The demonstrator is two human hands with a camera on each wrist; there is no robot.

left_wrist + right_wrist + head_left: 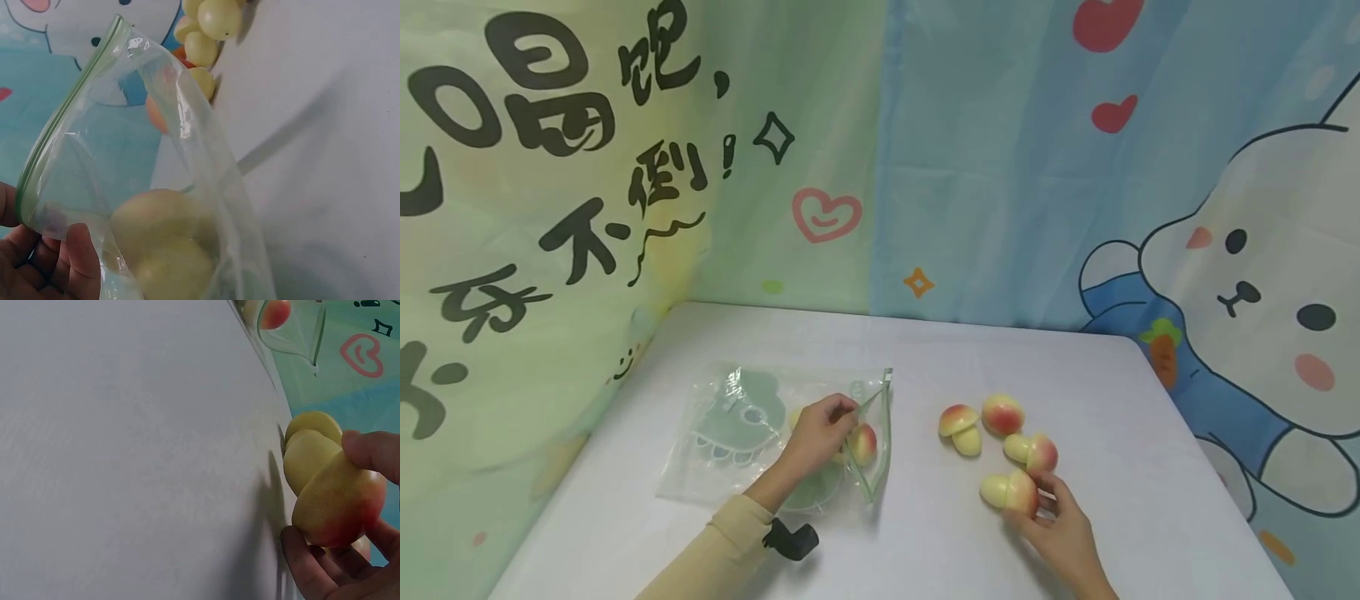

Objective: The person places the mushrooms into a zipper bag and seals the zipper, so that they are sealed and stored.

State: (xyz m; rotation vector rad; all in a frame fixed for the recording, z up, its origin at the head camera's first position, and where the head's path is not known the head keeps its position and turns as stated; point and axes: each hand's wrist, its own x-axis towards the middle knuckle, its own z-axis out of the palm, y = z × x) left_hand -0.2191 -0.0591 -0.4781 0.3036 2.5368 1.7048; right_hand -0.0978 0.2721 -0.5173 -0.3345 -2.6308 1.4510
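Right hand [1062, 527] pinching a toy mushroom [1007, 492], lower right of the frame.
The left hand [818, 429] pinches a clear zip bag [752, 412] left of centre, a mushroom inside [865, 444]; three loose mushrooms [1002, 415] lie on the counter [925, 550].

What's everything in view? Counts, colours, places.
Loose mushrooms: three, yellow-red, on table
Held mushroom: one, yellow-red, in right hand
Zip bag: one, clear and green, table's left
Bagged mushrooms: at least one, yellow-red, in bag
Table: one, white, under the bag
Backdrop: panel count unclear, green-blue, behind table
Black object: one, black, by left sleeve
Left sleeve: one, beige, lower left
Left hand: one, bare, at bag's mouth
Right hand: one, bare, right of bag
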